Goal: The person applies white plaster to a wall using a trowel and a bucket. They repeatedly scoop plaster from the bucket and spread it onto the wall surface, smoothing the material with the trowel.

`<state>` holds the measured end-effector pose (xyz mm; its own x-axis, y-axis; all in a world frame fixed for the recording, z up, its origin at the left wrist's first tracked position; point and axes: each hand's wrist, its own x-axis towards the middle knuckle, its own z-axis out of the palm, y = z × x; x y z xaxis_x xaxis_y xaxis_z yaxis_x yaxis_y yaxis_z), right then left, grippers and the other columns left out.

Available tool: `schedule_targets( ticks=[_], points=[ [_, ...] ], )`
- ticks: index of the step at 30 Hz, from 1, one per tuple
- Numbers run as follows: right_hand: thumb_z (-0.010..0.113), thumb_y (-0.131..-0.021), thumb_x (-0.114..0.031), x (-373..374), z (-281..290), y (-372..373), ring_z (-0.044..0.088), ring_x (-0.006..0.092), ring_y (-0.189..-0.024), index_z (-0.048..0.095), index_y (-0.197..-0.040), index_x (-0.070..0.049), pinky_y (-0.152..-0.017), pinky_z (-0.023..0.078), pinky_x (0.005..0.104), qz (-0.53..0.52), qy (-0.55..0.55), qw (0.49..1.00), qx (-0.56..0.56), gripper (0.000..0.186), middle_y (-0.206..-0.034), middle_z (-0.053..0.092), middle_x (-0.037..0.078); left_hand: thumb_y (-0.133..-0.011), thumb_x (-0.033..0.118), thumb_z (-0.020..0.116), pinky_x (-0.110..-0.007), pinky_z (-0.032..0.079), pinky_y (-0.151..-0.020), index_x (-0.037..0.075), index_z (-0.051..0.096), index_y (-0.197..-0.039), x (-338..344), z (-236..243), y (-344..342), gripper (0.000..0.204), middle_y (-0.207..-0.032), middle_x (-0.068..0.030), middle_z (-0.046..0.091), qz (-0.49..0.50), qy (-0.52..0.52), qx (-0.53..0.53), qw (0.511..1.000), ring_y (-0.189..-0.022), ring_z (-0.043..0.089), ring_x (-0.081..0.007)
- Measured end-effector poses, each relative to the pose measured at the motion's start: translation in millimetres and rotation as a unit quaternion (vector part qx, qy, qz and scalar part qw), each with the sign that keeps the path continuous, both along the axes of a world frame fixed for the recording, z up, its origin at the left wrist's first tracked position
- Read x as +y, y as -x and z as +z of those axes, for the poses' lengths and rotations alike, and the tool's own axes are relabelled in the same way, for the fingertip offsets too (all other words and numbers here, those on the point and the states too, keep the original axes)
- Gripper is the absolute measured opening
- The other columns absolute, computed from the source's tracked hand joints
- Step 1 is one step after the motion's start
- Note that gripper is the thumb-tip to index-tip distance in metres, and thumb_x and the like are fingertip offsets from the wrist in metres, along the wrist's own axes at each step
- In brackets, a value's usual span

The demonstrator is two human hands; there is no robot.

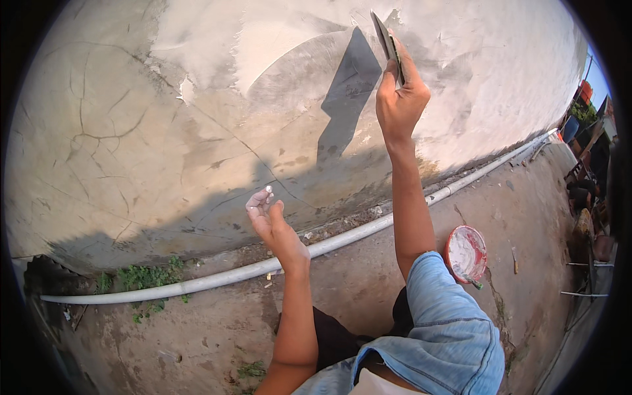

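Fingers closed, the right hand (402,105) grips the plastering trowel (383,38); its steep edge might gouge the wall plaster (270,43). The left hand (274,222), half-curled, looks empty.

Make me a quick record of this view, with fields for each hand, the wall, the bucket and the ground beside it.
Right hand: raised, gripping a wide flat scraper
Scraper touching wall: cannot tell
Left hand: raised, fingers partly curled with whitish residue, no tool held
Wall: cracked at left, paler patches higher up
Red bucket: on the ground to the person's right, white paste inside
Ground: pale pipe along the wall's base, green weeds near its left end
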<state>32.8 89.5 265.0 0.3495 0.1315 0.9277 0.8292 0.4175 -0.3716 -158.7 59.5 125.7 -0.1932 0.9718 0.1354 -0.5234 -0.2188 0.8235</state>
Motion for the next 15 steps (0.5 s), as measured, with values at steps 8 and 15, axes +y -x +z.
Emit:
schedule_targets(
  ticks=[8, 15],
  points=[
    [0.064, -0.071, 0.006, 55.9, -19.8, 75.5, 0.061, 0.0425, -0.116, 0.057, -0.138, -0.015, -0.093, 0.054, 0.0425, -0.044, -0.019, 0.995, -0.089, 0.07, -0.132, 0.057, 0.027, -0.093, 0.008, 0.043, -0.036, 0.029, -0.108, 0.004, 0.045, -0.124, -3.1, 6.5, 3.3, 0.03, -0.126, -0.0095, 0.047, 0.101, 0.027, -0.03, 0.994, -0.125, 0.042, -0.0199],
    [0.064, -0.071, 0.006, 56.6, -97.1, 173.6, 0.064, 0.0345, -0.112, 0.063, -0.131, -0.016, -0.094, 0.053, 0.0421, 0.107, 0.119, 0.949, -0.273, 0.063, -0.125, 0.063, 0.02, -0.097, 0.019, 0.035, -0.037, 0.026, -0.11, 0.002, 0.042, -0.127, -7.4, 19.0, 22.8, 0.035, -0.13, -0.0127, 0.042, 0.244, 0.022, 0.018, 0.969, -0.128, 0.038, -0.0228]
  ],
)
